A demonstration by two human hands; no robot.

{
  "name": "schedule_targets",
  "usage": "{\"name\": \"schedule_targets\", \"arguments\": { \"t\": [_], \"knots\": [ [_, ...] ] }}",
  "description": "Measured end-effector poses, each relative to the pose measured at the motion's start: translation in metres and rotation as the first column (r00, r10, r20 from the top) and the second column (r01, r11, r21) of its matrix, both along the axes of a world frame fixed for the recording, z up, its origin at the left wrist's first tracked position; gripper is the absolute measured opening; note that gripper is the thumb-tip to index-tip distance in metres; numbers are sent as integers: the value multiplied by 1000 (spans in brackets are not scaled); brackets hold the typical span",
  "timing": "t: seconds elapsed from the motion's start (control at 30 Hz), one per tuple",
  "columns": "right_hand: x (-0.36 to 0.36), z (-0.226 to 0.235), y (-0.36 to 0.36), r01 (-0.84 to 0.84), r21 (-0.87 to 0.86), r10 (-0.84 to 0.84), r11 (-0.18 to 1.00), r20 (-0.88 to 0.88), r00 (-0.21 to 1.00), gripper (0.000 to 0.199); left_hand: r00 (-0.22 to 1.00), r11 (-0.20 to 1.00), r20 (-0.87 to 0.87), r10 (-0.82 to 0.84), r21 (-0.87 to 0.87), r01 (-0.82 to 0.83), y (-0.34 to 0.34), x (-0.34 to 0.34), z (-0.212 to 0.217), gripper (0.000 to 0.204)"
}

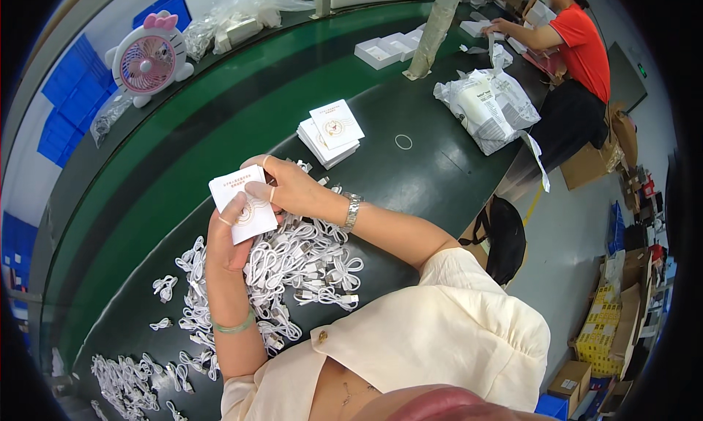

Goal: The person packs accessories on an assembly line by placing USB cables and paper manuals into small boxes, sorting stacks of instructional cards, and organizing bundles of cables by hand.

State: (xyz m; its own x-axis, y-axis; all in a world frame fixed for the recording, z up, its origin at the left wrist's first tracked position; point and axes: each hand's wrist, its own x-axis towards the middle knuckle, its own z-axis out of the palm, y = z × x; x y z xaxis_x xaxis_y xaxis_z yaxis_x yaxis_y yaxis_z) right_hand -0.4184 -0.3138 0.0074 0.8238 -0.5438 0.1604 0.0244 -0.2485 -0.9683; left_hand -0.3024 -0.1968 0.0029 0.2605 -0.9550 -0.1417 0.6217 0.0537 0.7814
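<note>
Between my two hands is a small stack of square white cards [253, 227] with gold print on the top one. My left hand [225, 241] grips the stack from the left and below, its thumb lying across the top card. On the far right side, my right hand [293, 189] holds the same stack, thumb on the printed face. Some fingers wear pale finger covers. Just below the hands lies a heap of coiled white cables [304, 256]. Farther off, a pile of similar white cards [338, 123] rests on the dark work surface.
A pink and white fan [149, 61] stands at the far left, beyond the green belt [220, 110]. White boxes [378, 53], a metal post [436, 29] and a white plastic bag [483, 106] are farther along. A person in red [586, 51] works at far right.
</note>
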Motion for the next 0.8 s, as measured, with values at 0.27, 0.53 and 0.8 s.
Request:
{"name": "schedule_targets", "arguments": {
  "t": [0.27,0.53,0.8],
  "knots": [
    [0,-3,-1,10,-67,-9,998,20,1000,37,999,999,2,39,30,-39,0,0,-3,49],
    [1,-5,0,11,-48,-10,999,4,1000,37,1000,1000,0,9,1,-9,0,0,-3,46],
    [-2,-1,1,5,-57,-5,998,12,1000,42,1000,1000,-12,7,9,-7,1,-1,1,46]
  ]
}}
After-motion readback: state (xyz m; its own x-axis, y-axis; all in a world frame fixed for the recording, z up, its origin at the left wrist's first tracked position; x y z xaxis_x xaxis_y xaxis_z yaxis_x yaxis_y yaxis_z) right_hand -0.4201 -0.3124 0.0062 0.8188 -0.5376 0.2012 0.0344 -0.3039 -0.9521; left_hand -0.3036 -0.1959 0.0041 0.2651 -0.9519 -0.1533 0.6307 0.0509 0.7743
